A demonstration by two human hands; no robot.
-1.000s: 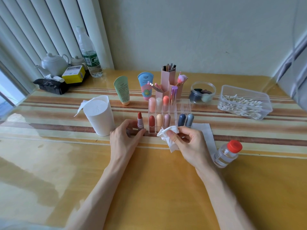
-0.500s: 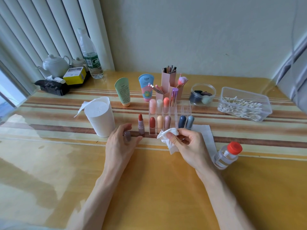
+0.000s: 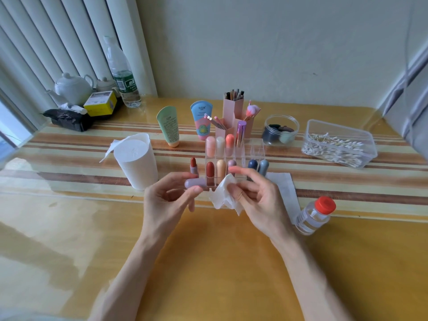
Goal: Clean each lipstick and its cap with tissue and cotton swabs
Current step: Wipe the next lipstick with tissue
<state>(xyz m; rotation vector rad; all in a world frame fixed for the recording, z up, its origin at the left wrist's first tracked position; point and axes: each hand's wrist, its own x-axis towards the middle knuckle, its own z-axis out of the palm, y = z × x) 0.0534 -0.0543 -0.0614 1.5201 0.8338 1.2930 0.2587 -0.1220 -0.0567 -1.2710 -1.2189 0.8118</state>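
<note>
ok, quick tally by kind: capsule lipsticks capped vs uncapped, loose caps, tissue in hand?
Capped capsule lipsticks in the clear rack: 8
Uncapped lipstick standing left of the rack: 1
Loose cap, pinched by the left hand: 1
Crumpled tissue, held by the right hand: 1
Total: 11

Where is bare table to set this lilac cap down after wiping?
Widest free patch: the yellow tabletop nearside of the tissue roll, left of the left hand holding the lilac cap. Another lies between the swab box and the red-capped bottle. Crowded: around the organizer and the uncapped lipstick.
</note>
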